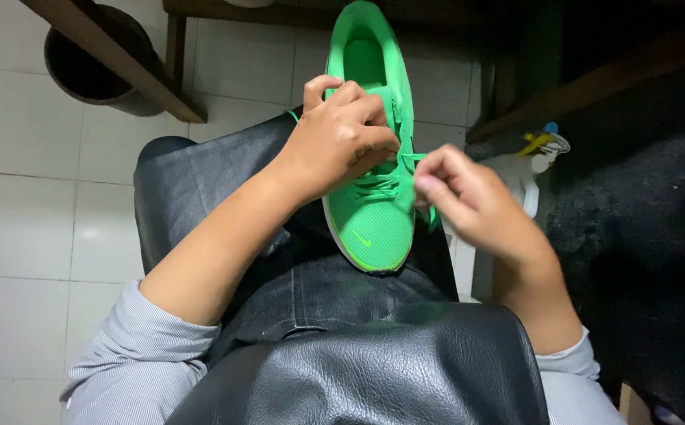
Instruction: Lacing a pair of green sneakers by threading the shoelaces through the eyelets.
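Both hands work on a bright green sneaker (374, 212) resting toe-down on the person's lap, over a black leather apron (374, 370). Left hand (335, 142) grips the shoe's upper, fingers curled around it. Right hand (464, 197) pinches what looks like a green lace (412, 161), fingertips narrow. White floor tiles (20, 228) lie below.

The place looks like a plain room in a home or a small workshop. White floor tiles (20, 228) fill the left of the frame, brown wooden furniture legs (122, 63) cross the upper left beside a dark round bin (83, 71), and a white plastic bottle (527, 177) stands at right of centre against a dark, dim area.
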